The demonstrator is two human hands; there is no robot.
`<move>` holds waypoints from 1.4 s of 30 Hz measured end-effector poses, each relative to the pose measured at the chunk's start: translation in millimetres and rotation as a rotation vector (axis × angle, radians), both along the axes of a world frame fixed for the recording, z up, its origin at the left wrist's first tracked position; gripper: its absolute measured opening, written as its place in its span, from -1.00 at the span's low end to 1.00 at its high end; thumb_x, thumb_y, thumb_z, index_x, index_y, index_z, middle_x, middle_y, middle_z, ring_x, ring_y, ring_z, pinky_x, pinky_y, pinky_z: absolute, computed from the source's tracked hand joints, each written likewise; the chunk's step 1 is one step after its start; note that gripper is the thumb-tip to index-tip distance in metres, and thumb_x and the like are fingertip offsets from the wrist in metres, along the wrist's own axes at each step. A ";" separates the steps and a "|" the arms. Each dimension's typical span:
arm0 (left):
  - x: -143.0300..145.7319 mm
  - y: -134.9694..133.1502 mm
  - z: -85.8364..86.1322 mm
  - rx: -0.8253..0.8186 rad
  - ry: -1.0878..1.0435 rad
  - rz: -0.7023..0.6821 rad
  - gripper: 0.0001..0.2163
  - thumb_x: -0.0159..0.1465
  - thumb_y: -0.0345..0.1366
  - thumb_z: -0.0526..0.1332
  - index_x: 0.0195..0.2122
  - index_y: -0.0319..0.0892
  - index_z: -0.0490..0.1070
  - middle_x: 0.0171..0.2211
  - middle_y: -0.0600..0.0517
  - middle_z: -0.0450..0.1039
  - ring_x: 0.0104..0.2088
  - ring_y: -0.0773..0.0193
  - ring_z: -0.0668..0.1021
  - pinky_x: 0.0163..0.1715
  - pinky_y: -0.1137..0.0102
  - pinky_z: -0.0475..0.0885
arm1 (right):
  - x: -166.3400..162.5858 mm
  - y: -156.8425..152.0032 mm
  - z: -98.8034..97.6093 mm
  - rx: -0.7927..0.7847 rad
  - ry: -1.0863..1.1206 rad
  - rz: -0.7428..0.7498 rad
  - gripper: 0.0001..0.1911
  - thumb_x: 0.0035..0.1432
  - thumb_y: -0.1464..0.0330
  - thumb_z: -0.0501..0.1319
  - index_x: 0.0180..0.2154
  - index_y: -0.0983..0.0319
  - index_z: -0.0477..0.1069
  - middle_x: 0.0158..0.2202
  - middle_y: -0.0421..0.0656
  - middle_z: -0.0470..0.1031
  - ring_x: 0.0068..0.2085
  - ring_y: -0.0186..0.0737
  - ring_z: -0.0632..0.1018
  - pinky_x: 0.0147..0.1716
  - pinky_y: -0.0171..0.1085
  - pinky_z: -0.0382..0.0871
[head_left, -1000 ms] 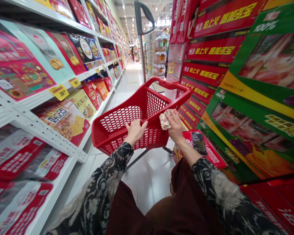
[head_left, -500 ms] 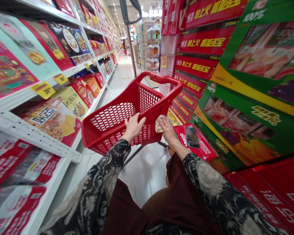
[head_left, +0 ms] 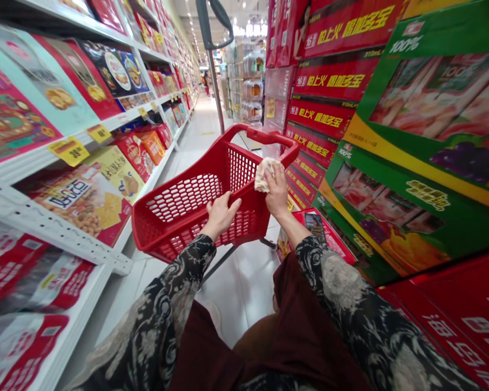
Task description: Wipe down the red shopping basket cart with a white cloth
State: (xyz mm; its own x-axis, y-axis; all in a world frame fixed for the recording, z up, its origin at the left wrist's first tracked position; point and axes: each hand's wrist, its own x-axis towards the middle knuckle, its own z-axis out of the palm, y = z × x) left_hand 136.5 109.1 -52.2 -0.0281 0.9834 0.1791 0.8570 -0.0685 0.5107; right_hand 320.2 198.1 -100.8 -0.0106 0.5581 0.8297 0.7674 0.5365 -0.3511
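Since the earlier frame, the crumpled cream cloth (head_left: pixel 262 177) has moved up to the rim of the red plastic shopping cart (head_left: pixel 250 204), clutched in the right hand (head_left: pixel 277 190). The left hand (head_left: pixel 220 215) grips the cart's near rim. Rounded holes pierce the walls; the cart stands on pale floor tiles (head_left: pixel 250 282).

The right hand (head_left: pixel 277 190) covers part of the cloth (head_left: pixel 262 176), and the cloth hides a stretch of the red cart's (head_left: pixel 250 213) rim. The left hand (head_left: pixel 220 214) blocks some of its near wall. The phone's (head_left: pixel 315 227) screen is too small to read. The top edge crops the grey handle (head_left: pixel 204 27); the right edge cuts the green boxes (head_left: pixel 391 174). A distant figure (head_left: pixel 206 82) is blurred.
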 end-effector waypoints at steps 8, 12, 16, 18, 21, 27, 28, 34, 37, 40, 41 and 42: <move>1.6 -0.1 -0.6 0.002 -0.008 -0.004 -0.60 0.29 -0.10 -0.01 0.10 -0.12 0.26 0.11 -0.09 0.37 0.13 0.10 0.36 0.20 0.03 0.00 | 7.0 -43.1 -60.3 -0.142 -0.028 0.059 -0.49 0.14 0.56 -0.05 0.09 0.19 0.34 0.24 -0.12 0.23 0.33 -0.22 0.07 0.26 -0.06 0.11; 1.0 1.7 -2.8 0.017 -0.010 -0.002 -0.61 0.29 -0.09 -0.01 0.08 -0.10 0.27 0.09 -0.07 0.39 0.10 0.10 0.38 0.20 0.01 -0.01 | 30.1 -28.4 -3.8 -0.035 0.031 -0.014 -0.42 0.17 0.54 -0.07 0.20 0.11 0.19 0.29 -0.19 0.12 0.35 -0.21 -0.01 0.30 0.02 -0.04; 0.8 2.6 -4.3 0.025 -0.007 0.006 -0.63 0.29 -0.09 -0.01 0.06 -0.09 0.28 0.07 -0.06 0.40 0.10 0.11 0.38 0.20 0.00 -0.02 | 39.9 -0.4 51.0 0.024 0.095 -0.040 -0.40 0.21 0.51 -0.08 0.27 0.10 0.05 0.33 -0.22 0.00 0.37 -0.16 -0.12 0.31 0.12 -0.19; 1.0 2.3 -4.0 0.018 -0.005 0.011 -0.62 0.29 -0.09 -0.01 0.07 -0.08 0.27 0.08 -0.06 0.39 0.10 0.10 0.38 0.20 0.00 -0.03 | 31.4 4.1 53.2 0.003 0.095 -0.013 -0.43 0.22 0.50 -0.07 0.25 0.11 0.10 0.33 -0.22 0.03 0.37 -0.17 -0.11 0.31 0.11 -0.18; 1.4 0.9 -2.6 0.009 0.004 0.008 -0.61 0.29 -0.10 -0.01 0.08 -0.10 0.25 0.09 -0.08 0.38 0.11 0.09 0.37 0.20 0.00 -0.02 | 3.6 -9.6 27.0 -0.106 0.017 0.051 -0.48 0.22 0.53 -0.08 0.18 0.12 0.24 0.29 -0.21 0.14 0.36 -0.24 -0.04 0.32 0.00 -0.11; 3.5 -0.3 0.7 0.005 0.027 -0.010 -0.61 0.29 -0.11 -0.03 0.08 -0.14 0.26 0.07 -0.09 0.40 0.10 0.09 0.39 0.17 0.03 0.07 | -47.5 -57.2 -16.4 -0.253 -0.110 0.240 -0.58 0.25 0.50 -0.02 0.08 0.16 0.36 0.26 -0.17 0.21 0.34 -0.28 0.04 0.31 -0.13 -0.01; 3.4 -0.2 1.1 -0.001 0.031 -0.023 -0.61 0.30 -0.11 -0.04 0.08 -0.15 0.26 0.07 -0.09 0.40 0.09 0.10 0.39 0.16 0.04 0.09 | -50.1 -59.8 -13.5 -0.250 -0.120 0.262 -0.59 0.25 0.49 -0.01 0.08 0.16 0.37 0.25 -0.18 0.21 0.34 -0.28 0.05 0.31 -0.14 0.00; -21.8 -8.5 -3.9 0.014 0.147 -0.067 -0.48 0.26 -0.11 0.00 0.23 -0.17 0.09 0.28 -0.14 0.09 0.27 0.09 0.18 0.24 0.01 -0.02 | -42.9 -37.4 33.9 -0.191 -0.037 0.095 -0.53 0.24 0.53 -0.02 0.14 0.14 0.29 0.29 -0.23 0.13 0.35 -0.25 -0.03 0.33 -0.07 -0.06; -49.8 -20.6 -12.5 -0.056 0.260 0.079 -0.47 0.26 -0.08 -0.02 0.21 -0.21 0.12 0.29 -0.21 0.06 0.28 -0.03 0.14 0.22 -0.13 -0.08 | -45.4 -28.0 44.1 -0.267 -0.110 0.083 -0.55 0.24 0.55 -0.01 0.11 0.19 0.34 0.27 -0.15 0.18 0.35 -0.17 0.01 0.32 -0.03 -0.07; -68.1 -30.8 -20.3 -0.063 0.344 0.098 -0.50 0.24 -0.08 -0.01 0.15 -0.23 0.20 0.23 -0.24 0.17 0.25 -0.05 0.19 0.21 -0.12 -0.07 | -63.4 -35.8 37.9 -0.314 -0.232 0.147 -0.59 0.26 0.52 0.00 0.09 0.20 0.36 0.25 -0.12 0.23 0.33 -0.12 0.05 0.31 -0.01 -0.07; -69.8 -32.8 -21.6 -0.058 0.353 0.093 -0.52 0.24 -0.08 0.00 0.12 -0.22 0.22 0.21 -0.23 0.21 0.24 -0.05 0.21 0.20 -0.11 -0.04 | -71.8 -41.1 34.1 -0.317 -0.272 0.169 -0.60 0.26 0.50 0.00 0.09 0.21 0.35 0.25 -0.11 0.23 0.33 -0.11 0.06 0.31 -0.01 -0.07; -69.5 -33.8 -22.0 -0.056 0.352 0.091 -0.54 0.23 -0.08 0.01 0.10 -0.20 0.24 0.18 -0.22 0.25 0.22 -0.05 0.24 0.19 -0.10 0.00 | -80.2 -46.7 30.2 -0.317 -0.309 0.188 -0.62 0.27 0.49 0.01 0.09 0.22 0.35 0.24 -0.10 0.23 0.32 -0.11 0.08 0.31 -0.03 -0.06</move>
State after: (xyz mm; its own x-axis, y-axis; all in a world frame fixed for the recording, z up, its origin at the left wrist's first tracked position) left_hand 67.0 75.3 -74.1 -0.0625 0.9882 0.1399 0.9822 0.0360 0.1845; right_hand 239.9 151.4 -70.6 -0.3549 0.7478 0.5611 0.7614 0.5795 -0.2906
